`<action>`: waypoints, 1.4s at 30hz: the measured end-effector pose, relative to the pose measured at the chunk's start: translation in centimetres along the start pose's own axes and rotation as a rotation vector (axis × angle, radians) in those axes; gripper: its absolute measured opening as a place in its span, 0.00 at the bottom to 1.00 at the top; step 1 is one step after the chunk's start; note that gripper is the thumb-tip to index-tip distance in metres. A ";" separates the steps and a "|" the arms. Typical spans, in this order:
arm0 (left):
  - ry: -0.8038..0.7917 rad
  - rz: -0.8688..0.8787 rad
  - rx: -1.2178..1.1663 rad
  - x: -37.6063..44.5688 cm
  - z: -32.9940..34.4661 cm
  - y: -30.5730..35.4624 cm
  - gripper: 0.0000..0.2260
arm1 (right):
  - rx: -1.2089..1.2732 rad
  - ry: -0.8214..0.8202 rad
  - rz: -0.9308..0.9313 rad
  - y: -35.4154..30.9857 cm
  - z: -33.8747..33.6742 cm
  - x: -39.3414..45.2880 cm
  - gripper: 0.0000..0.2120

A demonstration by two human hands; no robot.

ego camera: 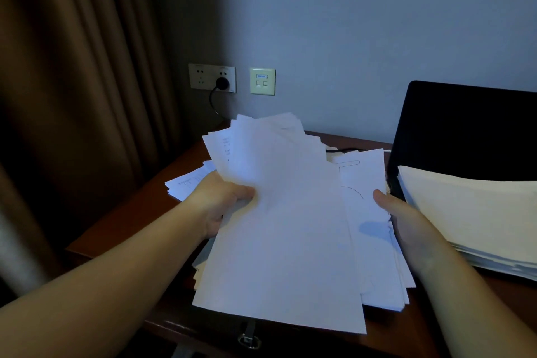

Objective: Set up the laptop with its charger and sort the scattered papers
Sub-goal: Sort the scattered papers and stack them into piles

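Note:
A loose bundle of white papers [284, 221] is lifted over the dark wooden desk [122, 229], fanned out and uneven at its far end. My left hand [220, 200] grips its left edge, thumb on top. My right hand [406, 221] holds the right edge, thumb pressed on the sheets. A few more sheets [189, 180] lie on the desk behind my left hand. The open black laptop [465, 131] stands at the right, its screen dark. A black charger plug [222, 83] sits in the wall socket, and its cable [343, 150] runs along the desk's back towards the laptop.
A thick stack of cream paper [476, 212] rests at the right, over the laptop's base. A brown curtain [81, 81] hangs at the left. A network wall plate [262, 81] is beside the socket. A drawer handle [249, 337] shows at the desk's front edge.

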State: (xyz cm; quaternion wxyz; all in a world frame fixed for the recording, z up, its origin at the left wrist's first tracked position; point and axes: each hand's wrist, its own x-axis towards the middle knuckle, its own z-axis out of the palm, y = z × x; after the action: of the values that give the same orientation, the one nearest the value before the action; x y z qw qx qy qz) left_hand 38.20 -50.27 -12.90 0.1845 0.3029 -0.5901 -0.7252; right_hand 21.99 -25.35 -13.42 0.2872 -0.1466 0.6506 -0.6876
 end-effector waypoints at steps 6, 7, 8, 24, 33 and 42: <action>0.062 0.107 0.004 -0.8 0.9 -0.7 0.16 | -0.075 -0.014 0.059 -0.6 0.1 0.2 0.08; 0.070 0.118 0.019 -0.8 1.1 -0.8 0.16 | -0.093 -0.029 0.062 -0.7 0.3 0.3 0.08; 0.087 0.126 0.038 -0.8 1.3 -0.9 0.16 | -0.117 -0.044 0.056 -0.7 0.4 0.6 0.08; 0.103 0.091 -0.181 0.7 0.0 -0.1 0.19 | -0.141 -0.038 -0.046 0.7 -0.1 1.2 0.19; 0.186 0.229 -0.156 0.7 0.4 1.0 0.12 | -0.044 0.019 -0.031 0.7 -0.5 1.0 0.19; 0.093 0.193 -0.228 0.1 -0.4 1.8 0.09 | 0.026 -0.007 -0.087 0.6 -0.4 0.9 0.21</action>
State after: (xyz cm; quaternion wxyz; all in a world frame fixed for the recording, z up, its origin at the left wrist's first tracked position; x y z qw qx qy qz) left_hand 38.19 -51.06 -11.28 0.3135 0.2552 -0.5211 -0.7517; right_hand 21.15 -25.57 -14.18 0.2613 -0.1734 0.6336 -0.7072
